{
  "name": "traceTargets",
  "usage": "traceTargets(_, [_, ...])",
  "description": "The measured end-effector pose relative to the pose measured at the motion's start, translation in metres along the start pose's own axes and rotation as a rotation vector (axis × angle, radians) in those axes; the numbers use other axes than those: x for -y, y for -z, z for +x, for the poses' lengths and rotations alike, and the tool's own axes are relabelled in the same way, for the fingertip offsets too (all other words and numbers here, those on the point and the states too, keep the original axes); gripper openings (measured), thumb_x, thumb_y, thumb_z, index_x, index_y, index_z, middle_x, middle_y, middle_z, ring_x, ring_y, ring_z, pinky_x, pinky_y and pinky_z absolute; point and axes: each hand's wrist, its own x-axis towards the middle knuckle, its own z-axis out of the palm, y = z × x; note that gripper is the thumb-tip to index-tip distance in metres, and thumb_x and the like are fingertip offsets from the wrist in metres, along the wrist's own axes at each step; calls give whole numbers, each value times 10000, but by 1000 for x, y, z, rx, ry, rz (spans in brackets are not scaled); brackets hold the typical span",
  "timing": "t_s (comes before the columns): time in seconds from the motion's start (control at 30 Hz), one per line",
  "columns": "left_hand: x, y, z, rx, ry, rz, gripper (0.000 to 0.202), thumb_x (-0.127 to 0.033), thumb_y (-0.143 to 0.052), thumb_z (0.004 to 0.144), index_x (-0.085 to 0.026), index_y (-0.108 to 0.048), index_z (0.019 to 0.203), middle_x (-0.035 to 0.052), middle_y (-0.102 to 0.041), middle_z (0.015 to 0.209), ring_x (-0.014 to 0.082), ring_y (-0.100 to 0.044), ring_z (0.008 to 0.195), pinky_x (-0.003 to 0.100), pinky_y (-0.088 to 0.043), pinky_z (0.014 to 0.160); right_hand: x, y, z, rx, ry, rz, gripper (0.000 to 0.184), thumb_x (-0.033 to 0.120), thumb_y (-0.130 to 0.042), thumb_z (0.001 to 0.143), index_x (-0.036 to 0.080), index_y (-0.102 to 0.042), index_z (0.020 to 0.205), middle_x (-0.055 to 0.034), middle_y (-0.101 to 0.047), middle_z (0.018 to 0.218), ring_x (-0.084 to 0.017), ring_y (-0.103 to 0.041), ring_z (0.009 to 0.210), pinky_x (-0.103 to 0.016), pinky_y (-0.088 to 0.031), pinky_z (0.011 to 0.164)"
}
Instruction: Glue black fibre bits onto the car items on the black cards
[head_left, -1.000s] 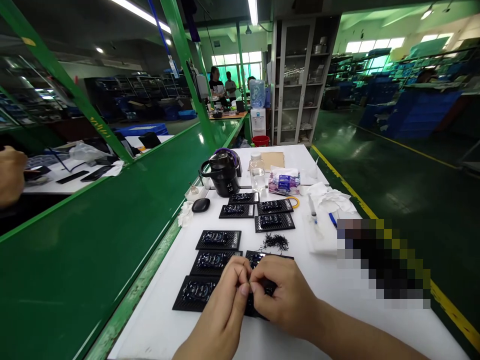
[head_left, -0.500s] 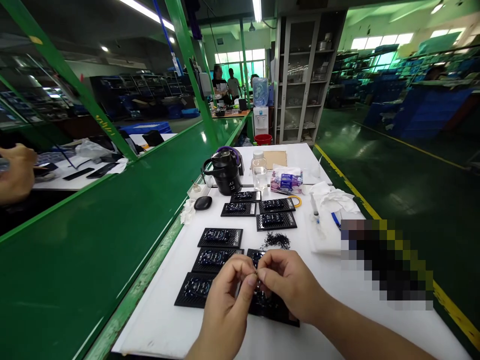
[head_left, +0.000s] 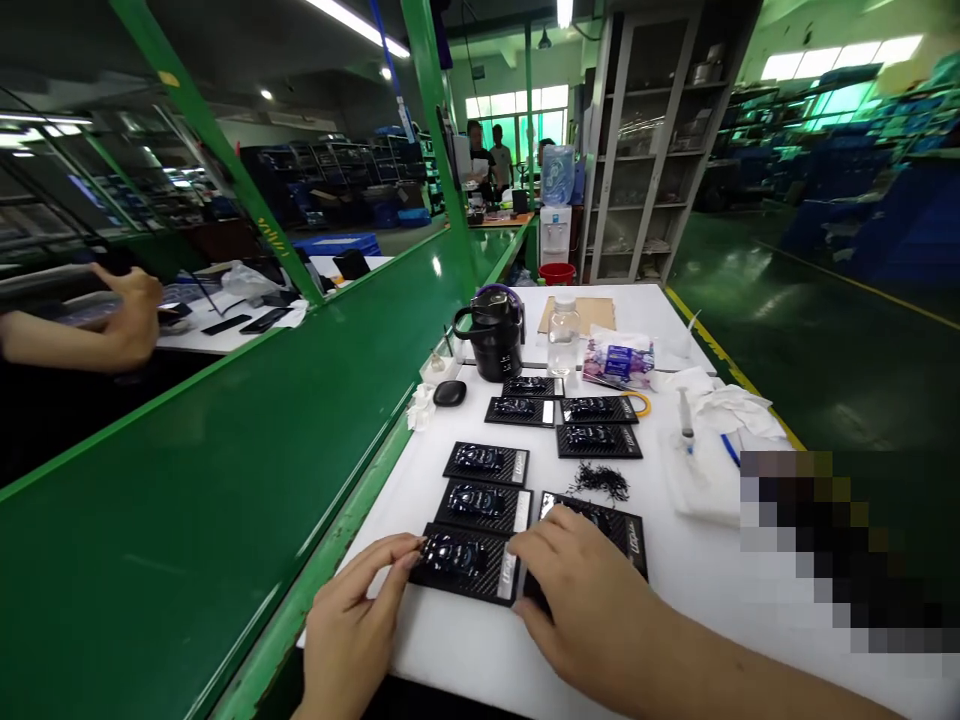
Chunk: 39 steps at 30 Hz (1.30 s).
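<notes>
Dark glossy model cars on black carbon-patterned plates lie in two columns on the white table. My left hand [head_left: 360,605] is closed in a pinch at the left end of the nearest left model car [head_left: 454,555]; whatever is between its fingertips is too small to make out. On that plate's other side, my right hand [head_left: 589,590] has thumb and forefinger apart, the fingertip at the silvery label [head_left: 508,570]. Under and behind this hand is another plate [head_left: 626,530], partly hidden. A pile of small black pieces [head_left: 602,482] lies beyond it.
A black jug [head_left: 499,340], a clear bottle [head_left: 564,338] and a tissue pack [head_left: 619,360] stand farther back. White tissues and a syringe [head_left: 685,420] lie at right. A green partition [head_left: 300,420] borders the left, with another person's arm [head_left: 112,330] beyond it.
My hands were together over the right column. They have separated: the left moved to the near left model car, the right to that plate's label end. The view has turned slightly left.
</notes>
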Motion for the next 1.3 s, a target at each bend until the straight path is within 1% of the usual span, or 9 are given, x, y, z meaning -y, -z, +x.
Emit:
traceTargets(0.07, [2,5,-3,28,4,-7,148,-348,-643,896,-252,-756,890,42,-758,946,232,-713,877,321,-580,822,4,-16,9,35,-12,-104,226,132,-645,780,134,-634,1006,-130,-631,958,-324,-550,928,-534,-472,880])
traceTargets(0.17, [-6,-1,-11,61,-77,-60,127,-258,-610,914,-248,-736,903,51,-745,927,229,-690,884,335,-569,808,7,-34,17,54,-105,-170,303,179,-693,748,133,-627,1039,-144,-604,992,-346,-525,952,-542,-471,853])
traceTargets(0.33, [-13,-19,-17,8,-221,5,140,-129,-613,883,-239,-699,879,70,-719,1099,247,-615,1037,405,-541,896,12,-43,12,75,-135,-212,353,149,-692,706,132,-626,1052,-144,-595,981,-343,-518,933,-536,-457,828])
traceTargets(0.4, [-11,-21,-18,0,-266,26,151,-103,-610,874,-233,-686,881,77,-697,1152,252,-584,1083,425,-535,914,17,-45,11,61,-119,-225,437,141,-678,722,100,-611,1151,-161,-608,1020,-345,-528,933,-542,-453,831])
traceTargets(0.5, [-7,-20,-19,-3,-298,61,171,-84,-589,878,-235,-668,878,71,-676,1176,246,-556,1115,439,-524,932,21,-50,11,25,-91,-210,579,138,-641,779,68,-516,1340,-172,-614,1094,-340,-539,968,-543,-446,864])
traceTargets(0.67, [-4,-21,-20,27,-297,122,187,-76,-578,879,-246,-657,876,55,-653,1201,243,-526,1140,453,-510,945,18,-54,8,32,-67,-53,437,127,-629,811,124,-573,1244,-133,-615,1124,-304,-545,1017,-504,-455,919])
traceTargets(0.8, [-5,-25,-21,23,-306,146,185,-69,-585,869,-244,-645,864,55,-646,1202,254,-514,1155,478,-494,962,17,-56,4,12,-25,-28,483,121,-642,817,133,-553,1291,-131,-609,1177,-304,-548,1049,-499,-471,938])
traceTargets(0.97, [-5,-24,-23,35,-265,148,157,-91,-596,871,-242,-637,856,55,-632,1221,259,-512,1166,482,-479,967,17,-60,4,6,36,-4,492,84,-618,840,144,-556,1324,-127,-590,1254,-292,-532,1126,-459,-468,995])
traceTargets(1.3, [-4,-21,-25,54,-213,130,155,-120,-579,889,-260,-642,865,38,-604,1264,254,-497,1193,483,-460,996,18,-57,7,22,57,-26,402,156,-595,909,201,-580,1308,-105,-612,1167,-284,-545,1039,-467,-498,903])
